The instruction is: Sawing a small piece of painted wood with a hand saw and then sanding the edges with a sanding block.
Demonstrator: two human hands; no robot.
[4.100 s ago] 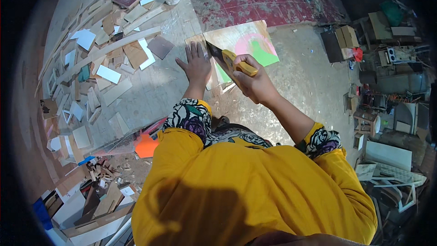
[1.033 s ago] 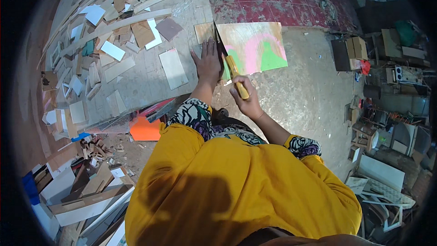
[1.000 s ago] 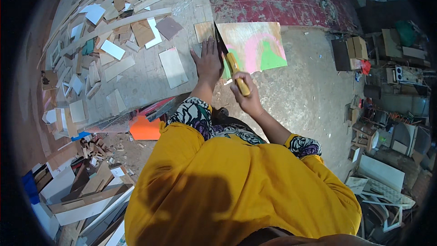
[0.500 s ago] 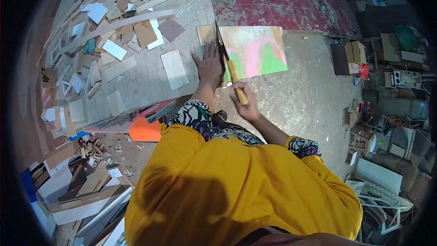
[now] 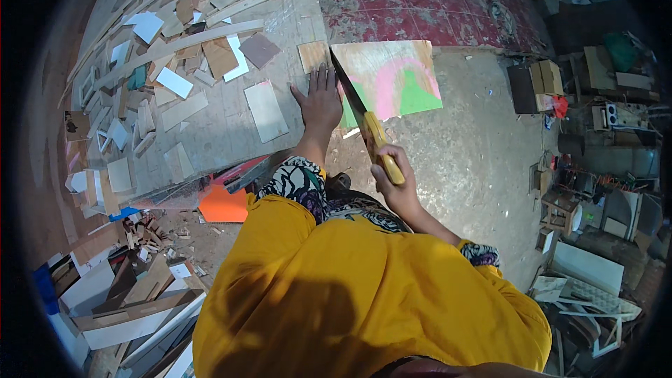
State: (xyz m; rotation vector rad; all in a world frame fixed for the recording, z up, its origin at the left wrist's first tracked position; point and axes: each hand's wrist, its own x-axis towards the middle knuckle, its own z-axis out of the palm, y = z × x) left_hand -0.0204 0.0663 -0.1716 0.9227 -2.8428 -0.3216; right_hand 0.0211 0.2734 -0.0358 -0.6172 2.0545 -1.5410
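My right hand (image 5: 397, 183) is closed around the yellow handle of a handsaw (image 5: 377, 133). The saw's dark blade slants up and left along the table edge, its tip at the far end of a cut line in a thin wooden board (image 5: 409, 56). Pink and green paint covers part of this board, which sticks out past the table's right edge. Left of the blade, my left hand (image 5: 322, 108) lies flat with fingers stretched out, over the near part of the board's left portion. A bare wood strip (image 5: 313, 57) shows just beyond its fingertips.
The worktable (image 5: 224, 126) bears many wood offcuts, a pale rectangular piece (image 5: 267, 111) and a brown square (image 5: 260, 50). Scrap boards (image 5: 140, 315) pile up at lower left. An orange panel (image 5: 222, 201) stands below the table's front edge. Cartons (image 5: 546, 78) and clutter line the right side.
My right hand has drawn the handsaw back toward me and slightly right, and more of the blade shows. My left hand stays nearly in place on the board.
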